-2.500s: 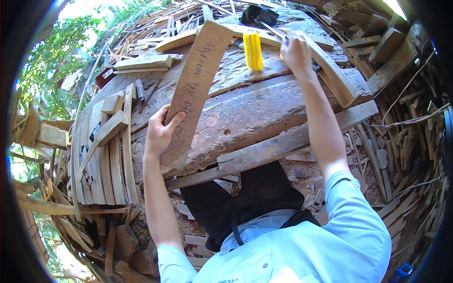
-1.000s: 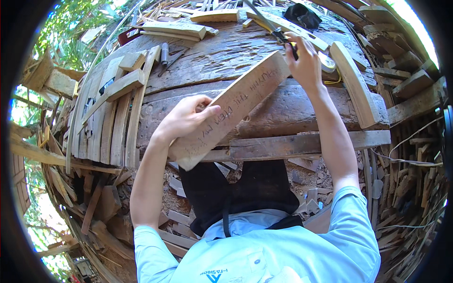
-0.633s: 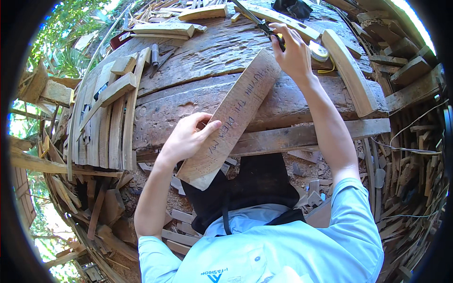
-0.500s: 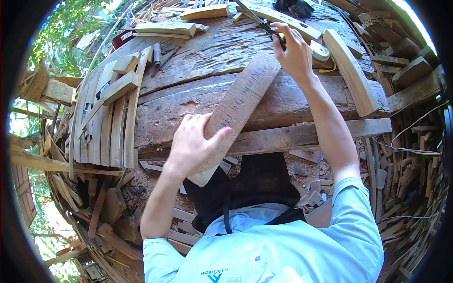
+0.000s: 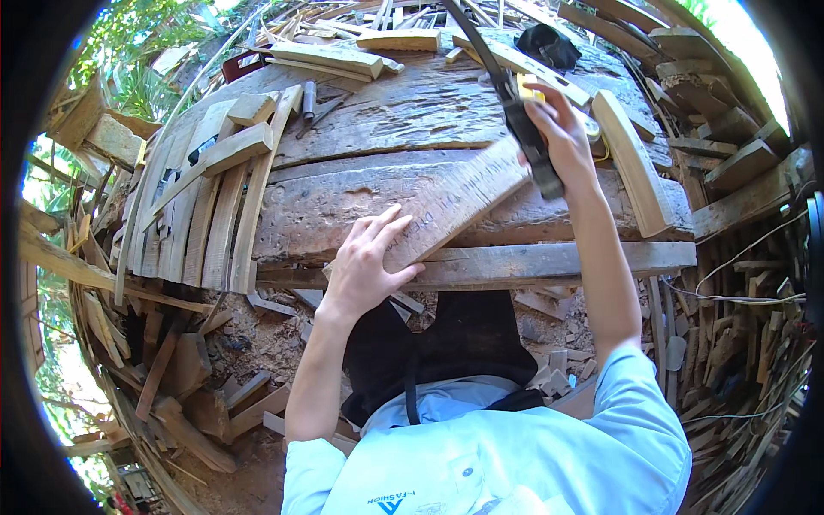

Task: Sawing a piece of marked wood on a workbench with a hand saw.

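Note:
A wooden board (image 5: 459, 199) with handwriting on it lies slantwise across the thick timber bench (image 5: 343, 189). Over the board's near end, my left hand (image 5: 365, 266) holds it, fingers across the top and thumb along the near edge. My right hand (image 5: 562, 142) is closed round the black handle of a long dark tool (image 5: 498, 73). Its narrow bar points away from me, and its exact kind is unclear. The handle's lower end hangs over the board's far end. Partly hidden behind my right hand is a tape measure (image 5: 592, 126).
Curved wooden pieces (image 5: 631, 163) lie right of the board. Several slats (image 5: 215, 223) are laid side by side on the left, with a metal cylinder (image 5: 309, 99) beyond. A black bundle (image 5: 547, 45) sits at the back. Stacked offcuts (image 5: 755, 343) crowd the right side.
The board's near end has moved away from me onto the bench, turning the board flatter across it. My right hand has brought the tool nearer and swung its handle down over the board.

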`<state>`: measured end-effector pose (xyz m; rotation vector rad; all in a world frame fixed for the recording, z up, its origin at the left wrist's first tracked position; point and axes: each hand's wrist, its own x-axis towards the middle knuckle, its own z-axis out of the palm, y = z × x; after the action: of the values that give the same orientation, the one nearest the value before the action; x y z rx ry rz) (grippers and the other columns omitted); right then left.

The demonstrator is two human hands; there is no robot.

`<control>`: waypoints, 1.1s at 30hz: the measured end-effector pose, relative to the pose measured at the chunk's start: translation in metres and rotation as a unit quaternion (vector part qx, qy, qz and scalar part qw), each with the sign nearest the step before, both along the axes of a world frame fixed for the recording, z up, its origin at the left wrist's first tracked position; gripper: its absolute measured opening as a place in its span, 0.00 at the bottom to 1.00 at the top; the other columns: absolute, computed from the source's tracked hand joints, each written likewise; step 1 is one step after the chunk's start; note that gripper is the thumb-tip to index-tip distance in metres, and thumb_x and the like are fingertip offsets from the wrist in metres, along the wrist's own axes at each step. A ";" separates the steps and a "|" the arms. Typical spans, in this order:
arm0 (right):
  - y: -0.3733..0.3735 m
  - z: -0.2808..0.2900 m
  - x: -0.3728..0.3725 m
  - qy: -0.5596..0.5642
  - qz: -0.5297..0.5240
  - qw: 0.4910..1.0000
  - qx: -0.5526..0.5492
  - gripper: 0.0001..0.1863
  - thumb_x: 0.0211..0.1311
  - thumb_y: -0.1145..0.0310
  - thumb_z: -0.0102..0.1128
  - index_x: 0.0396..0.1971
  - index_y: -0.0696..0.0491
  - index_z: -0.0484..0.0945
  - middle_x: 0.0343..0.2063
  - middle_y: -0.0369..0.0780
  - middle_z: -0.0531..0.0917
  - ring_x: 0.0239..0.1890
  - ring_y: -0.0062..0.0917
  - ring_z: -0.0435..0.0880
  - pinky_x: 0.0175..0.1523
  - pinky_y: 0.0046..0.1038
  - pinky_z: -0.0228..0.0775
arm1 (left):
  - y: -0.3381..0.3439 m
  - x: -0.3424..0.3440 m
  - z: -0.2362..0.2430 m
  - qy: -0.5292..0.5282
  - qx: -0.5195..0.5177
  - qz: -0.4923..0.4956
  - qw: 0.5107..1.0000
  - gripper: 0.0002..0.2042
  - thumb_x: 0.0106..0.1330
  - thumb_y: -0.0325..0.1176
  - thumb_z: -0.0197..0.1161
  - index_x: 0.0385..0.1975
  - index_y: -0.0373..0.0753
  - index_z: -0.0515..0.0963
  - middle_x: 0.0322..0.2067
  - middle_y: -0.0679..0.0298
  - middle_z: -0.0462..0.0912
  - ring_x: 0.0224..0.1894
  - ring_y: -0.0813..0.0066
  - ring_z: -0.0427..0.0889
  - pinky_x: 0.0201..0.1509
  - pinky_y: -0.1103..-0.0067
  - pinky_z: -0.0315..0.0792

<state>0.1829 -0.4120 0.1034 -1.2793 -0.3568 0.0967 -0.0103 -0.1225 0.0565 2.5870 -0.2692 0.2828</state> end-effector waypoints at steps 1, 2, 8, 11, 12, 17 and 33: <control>-0.007 0.005 -0.016 0.029 0.026 0.999 -0.007 0.20 0.79 0.64 0.65 0.65 0.52 0.75 0.37 0.40 0.86 0.24 0.21 0.84 0.23 0.26 0.75 | 0.001 0.002 0.002 0.005 -0.003 -0.021 1.000 0.36 0.56 0.44 0.83 0.66 0.42 0.80 0.70 0.55 0.78 0.69 0.53 0.76 0.75 0.62 0.72; -0.012 0.009 -0.034 0.061 0.050 0.997 -0.015 0.23 0.79 0.62 0.65 0.66 0.53 0.74 0.34 0.39 0.85 0.20 0.21 0.83 0.22 0.26 0.73 | 0.001 0.001 0.003 0.012 -0.007 -0.042 0.999 0.36 0.56 0.43 0.83 0.66 0.42 0.80 0.71 0.55 0.78 0.70 0.53 0.75 0.75 0.62 0.72; -0.011 -0.001 -0.154 0.234 0.073 0.968 -0.049 0.19 0.73 0.66 0.70 0.57 0.60 0.81 0.39 0.38 0.88 0.24 0.18 0.83 0.30 0.20 0.76 | -0.004 0.005 0.003 0.006 -0.011 -0.046 0.999 0.42 0.60 0.57 0.79 0.68 0.36 0.76 0.69 0.54 0.78 0.70 0.53 0.75 0.76 0.61 0.71; -0.003 -0.031 -0.195 0.053 -0.012 0.977 -0.204 0.17 0.80 0.67 0.62 0.61 0.58 0.74 0.39 0.41 0.89 0.25 0.25 0.87 0.29 0.30 0.80 | -0.003 0.006 0.014 0.047 -0.013 -0.022 0.999 0.47 0.60 0.67 0.75 0.70 0.36 0.74 0.67 0.53 0.80 0.70 0.52 0.75 0.78 0.60 0.68; -0.002 -0.037 -0.202 -0.004 -0.051 0.964 -0.260 0.16 0.81 0.68 0.60 0.61 0.56 0.72 0.37 0.45 0.90 0.25 0.32 0.89 0.28 0.36 0.80 | -0.005 0.008 0.017 0.074 -0.014 -0.009 0.997 0.47 0.59 0.67 0.75 0.70 0.36 0.74 0.65 0.53 0.81 0.70 0.51 0.75 0.78 0.60 0.67; 0.008 -0.060 -0.226 -0.091 -0.080 0.862 -0.492 0.15 0.78 0.72 0.59 0.58 0.55 0.70 0.32 0.57 0.86 0.35 0.59 0.86 0.36 0.54 0.76 | -0.022 0.012 -0.007 0.003 0.044 0.040 0.998 0.49 0.59 0.66 0.76 0.71 0.33 0.72 0.64 0.55 0.79 0.67 0.53 0.75 0.75 0.60 0.70; 0.031 -0.086 -0.240 -0.121 -0.111 0.835 -0.525 0.13 0.78 0.71 0.57 0.55 0.57 0.67 0.35 0.56 0.86 0.30 0.56 0.87 0.30 0.52 0.78 | -0.018 0.016 -0.014 0.006 0.006 0.051 0.999 0.47 0.54 0.66 0.79 0.65 0.34 0.77 0.56 0.53 0.81 0.65 0.53 0.76 0.71 0.62 0.72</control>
<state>-0.0570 -0.3809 0.0176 -2.4385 -0.3771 -0.0906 0.0058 -0.1400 0.0423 2.6182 -0.1347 0.3017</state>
